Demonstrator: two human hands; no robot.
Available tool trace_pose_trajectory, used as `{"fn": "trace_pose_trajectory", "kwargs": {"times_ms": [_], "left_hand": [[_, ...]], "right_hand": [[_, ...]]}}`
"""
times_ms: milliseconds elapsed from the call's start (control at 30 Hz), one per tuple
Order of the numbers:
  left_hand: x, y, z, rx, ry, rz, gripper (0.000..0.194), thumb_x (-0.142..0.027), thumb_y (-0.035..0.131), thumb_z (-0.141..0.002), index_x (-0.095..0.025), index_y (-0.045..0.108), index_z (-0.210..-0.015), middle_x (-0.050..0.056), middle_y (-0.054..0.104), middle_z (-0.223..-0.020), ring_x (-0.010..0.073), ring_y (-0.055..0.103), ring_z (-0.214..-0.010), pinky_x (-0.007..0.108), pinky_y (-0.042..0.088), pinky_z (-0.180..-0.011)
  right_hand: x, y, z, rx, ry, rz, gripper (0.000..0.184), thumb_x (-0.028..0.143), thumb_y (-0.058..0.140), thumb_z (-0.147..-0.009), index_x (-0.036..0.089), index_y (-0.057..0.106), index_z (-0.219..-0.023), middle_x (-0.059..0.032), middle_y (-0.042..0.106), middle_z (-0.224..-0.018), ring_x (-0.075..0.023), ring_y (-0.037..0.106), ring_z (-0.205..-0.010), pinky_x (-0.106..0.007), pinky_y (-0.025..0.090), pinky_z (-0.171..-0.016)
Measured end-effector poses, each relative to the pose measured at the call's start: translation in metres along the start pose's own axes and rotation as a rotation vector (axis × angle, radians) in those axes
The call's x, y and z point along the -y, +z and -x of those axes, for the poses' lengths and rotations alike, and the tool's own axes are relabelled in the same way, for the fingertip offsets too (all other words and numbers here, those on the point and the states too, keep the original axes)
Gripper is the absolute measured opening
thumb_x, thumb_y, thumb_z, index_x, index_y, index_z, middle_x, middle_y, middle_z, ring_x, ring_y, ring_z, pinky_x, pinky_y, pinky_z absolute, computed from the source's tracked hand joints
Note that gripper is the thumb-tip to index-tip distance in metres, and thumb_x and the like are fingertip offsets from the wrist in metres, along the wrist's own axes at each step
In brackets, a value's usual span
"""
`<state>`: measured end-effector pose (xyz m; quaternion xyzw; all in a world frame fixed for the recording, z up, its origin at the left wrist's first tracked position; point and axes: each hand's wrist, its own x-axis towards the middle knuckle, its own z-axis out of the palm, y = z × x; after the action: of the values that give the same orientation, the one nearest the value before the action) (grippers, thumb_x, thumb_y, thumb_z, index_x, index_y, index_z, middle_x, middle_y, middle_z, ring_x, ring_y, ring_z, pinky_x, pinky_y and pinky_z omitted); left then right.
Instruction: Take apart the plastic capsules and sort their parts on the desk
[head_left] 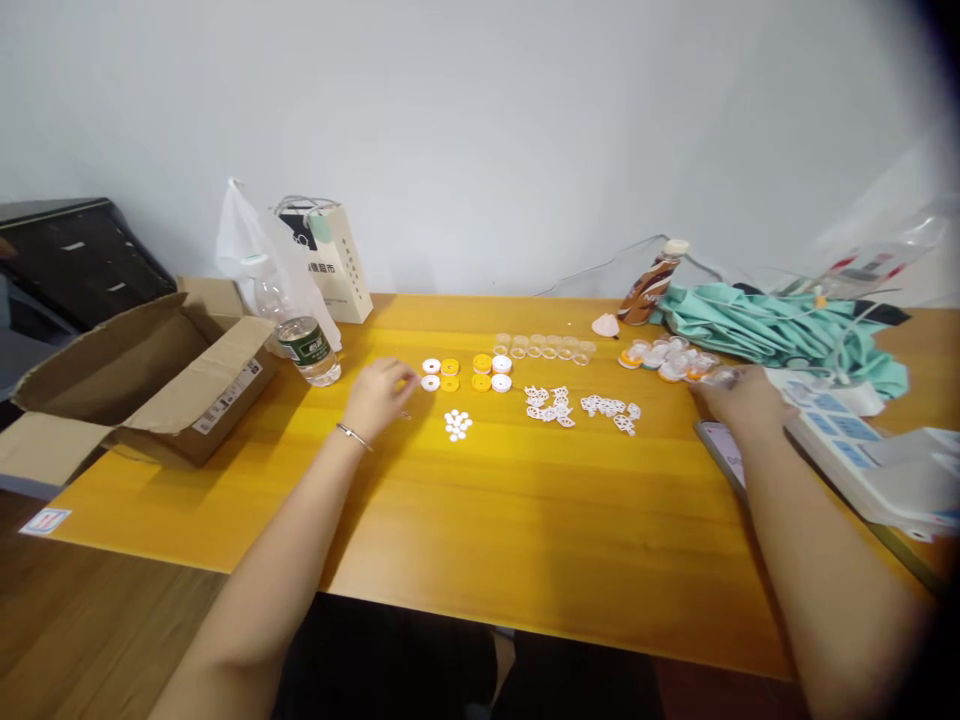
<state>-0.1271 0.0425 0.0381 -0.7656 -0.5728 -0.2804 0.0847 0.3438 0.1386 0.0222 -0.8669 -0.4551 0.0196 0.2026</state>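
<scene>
Bench layout: left hand by the rings, right hand at the clear capsules

Open carton (225, 385) by the left edge, one flap reaching past it; water bottle (309, 352) just beside, walling that flank. Left hand (380, 398) over the tabletop (525, 530), fingers curled, tips nearly together, near the white and yellow rings (481, 371); cannot tell whether anything is pinched. White discs (458, 425) nearer the front. Clear cups (550, 350) in a row behind white lattice pieces (557, 411); a broad strip of wood separates these from the front edge. Capsules (675, 362) grouped at right. Right hand (739, 400), blurred, reaches their near end; grip cannot be told. Room is tight here: phone (721, 447) below, teal cloth (780, 325) behind, white device (832, 425) alongside.
</scene>
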Motion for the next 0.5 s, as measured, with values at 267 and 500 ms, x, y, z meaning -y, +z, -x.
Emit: {"fn": "trace_pose_trajectory", "kwargs": {"times_ms": [267, 500], "left_hand": [[0.046, 0.003, -0.002, 0.167, -0.274, -0.055, 0.015, -0.025, 0.051, -0.076, -0.017, 0.064, -0.075, 0.005, 0.066, -0.080, 0.0172, 0.059, -0.071, 0.025, 0.043, -0.067], [0.043, 0.020, -0.005, 0.196, -0.257, -0.056, 0.012, -0.021, 0.053, -0.075, -0.016, 0.064, -0.078, 0.006, 0.065, -0.080, 0.0169, 0.058, -0.072, 0.027, 0.045, -0.069]], "right_hand": [[0.046, -0.016, 0.133, 0.216, -0.840, -0.513, 0.051, 0.036, 0.055, -0.076, 0.016, 0.038, -0.119, -0.0104, 0.059, -0.096, -0.0206, 0.058, -0.081, -0.033, 0.045, -0.074], [0.062, 0.005, 0.209, 0.533, -1.096, -0.506, 0.046, 0.020, 0.051, -0.075, 0.019, 0.035, -0.119, -0.0080, 0.057, -0.092, -0.0206, 0.059, -0.083, -0.035, 0.048, -0.076]]}}
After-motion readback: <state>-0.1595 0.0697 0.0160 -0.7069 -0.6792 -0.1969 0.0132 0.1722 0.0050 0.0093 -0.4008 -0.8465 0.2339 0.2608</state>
